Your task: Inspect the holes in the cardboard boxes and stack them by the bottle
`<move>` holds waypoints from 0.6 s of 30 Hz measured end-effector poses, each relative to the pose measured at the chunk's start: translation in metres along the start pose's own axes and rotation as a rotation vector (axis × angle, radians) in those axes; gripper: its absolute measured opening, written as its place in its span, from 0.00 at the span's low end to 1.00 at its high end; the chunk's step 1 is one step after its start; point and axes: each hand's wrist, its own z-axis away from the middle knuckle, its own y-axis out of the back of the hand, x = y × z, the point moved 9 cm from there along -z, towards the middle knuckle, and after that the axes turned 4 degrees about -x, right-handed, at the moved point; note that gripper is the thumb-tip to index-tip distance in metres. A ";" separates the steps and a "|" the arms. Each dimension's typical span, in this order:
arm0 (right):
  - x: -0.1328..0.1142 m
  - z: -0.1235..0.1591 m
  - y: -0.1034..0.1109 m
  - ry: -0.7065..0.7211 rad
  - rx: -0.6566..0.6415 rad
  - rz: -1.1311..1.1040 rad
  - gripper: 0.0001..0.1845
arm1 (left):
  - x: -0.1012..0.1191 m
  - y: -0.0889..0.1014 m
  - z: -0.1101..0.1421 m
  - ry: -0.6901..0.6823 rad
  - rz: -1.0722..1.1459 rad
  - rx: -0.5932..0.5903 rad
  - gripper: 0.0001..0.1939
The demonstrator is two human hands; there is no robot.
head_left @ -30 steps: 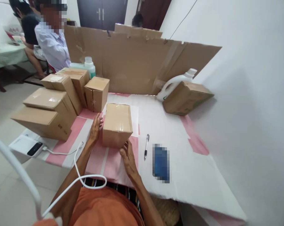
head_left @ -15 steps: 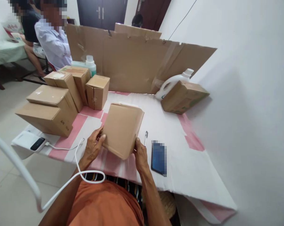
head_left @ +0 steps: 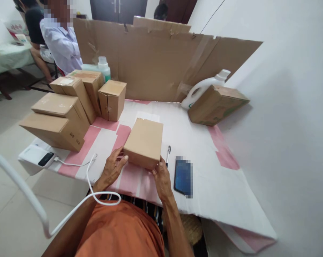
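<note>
A plain brown cardboard box [head_left: 145, 141] lies flat on the white and pink table cover [head_left: 204, 171] in front of me. My left hand [head_left: 113, 168] grips its near left corner, fingers curled round the edge. At the near right corner my right hand [head_left: 161, 178] holds the box too. A pen [head_left: 168, 154] lies just right of the box, and a dark phone [head_left: 183, 176] lies beside the pen.
Several stacked cardboard boxes [head_left: 62, 114] stand at the left, with a bottle [head_left: 104, 69] behind them. A cardboard screen [head_left: 156, 67] closes the back. A white jug [head_left: 201, 89] and another box [head_left: 216, 105] sit at the back right. A white device [head_left: 35, 159] with cable lies at the left edge. A seated person [head_left: 61, 43] is beyond.
I lifted and tipped the box towards me with both hands, then laid it down flat on a different face, nearer to me.
</note>
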 end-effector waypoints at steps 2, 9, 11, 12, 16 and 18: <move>-0.018 0.003 0.000 0.022 -0.024 -0.022 0.34 | 0.027 0.005 0.007 -0.127 -0.079 0.046 0.25; -0.085 0.010 0.002 0.148 -0.029 0.250 0.34 | 0.099 0.025 0.022 -0.435 -0.176 0.240 0.28; -0.091 0.011 0.000 0.164 0.004 0.301 0.33 | 0.094 0.029 0.020 -0.408 -0.155 0.262 0.27; -0.091 0.011 -0.003 0.166 0.003 0.320 0.33 | 0.089 0.031 0.019 -0.382 -0.143 0.269 0.26; -0.090 0.006 -0.013 0.224 -0.038 0.392 0.29 | 0.072 0.038 0.015 -0.294 -0.120 0.275 0.27; -0.090 -0.001 -0.015 0.257 -0.030 0.389 0.28 | 0.070 0.039 0.011 -0.284 -0.105 0.258 0.27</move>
